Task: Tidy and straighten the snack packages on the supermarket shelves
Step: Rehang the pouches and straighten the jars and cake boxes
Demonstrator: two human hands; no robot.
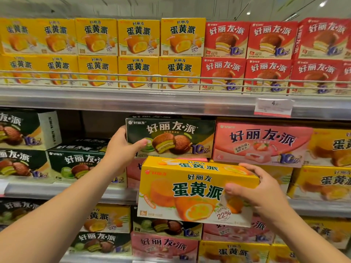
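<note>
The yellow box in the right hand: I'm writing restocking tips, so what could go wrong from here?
1. The right hand grips the yellow box by one end only, clear of the shelf; it might tip or slip.
2. The left hand holds the dark green box, which sits atop a pink box; pulling it could disturb the stack.

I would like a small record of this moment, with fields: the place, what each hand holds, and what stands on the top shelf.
place: supermarket shelves stocked with boxed snack pies
left hand: grips the left end of a dark green box on the middle shelf
right hand: holds the right end of a yellow box, out in front of the shelves
top shelf: yellow boxes on the left, red boxes on the right, stacked two high
beside green box: pink box to its right
price tag: on the top shelf's edge, print blurred
</note>
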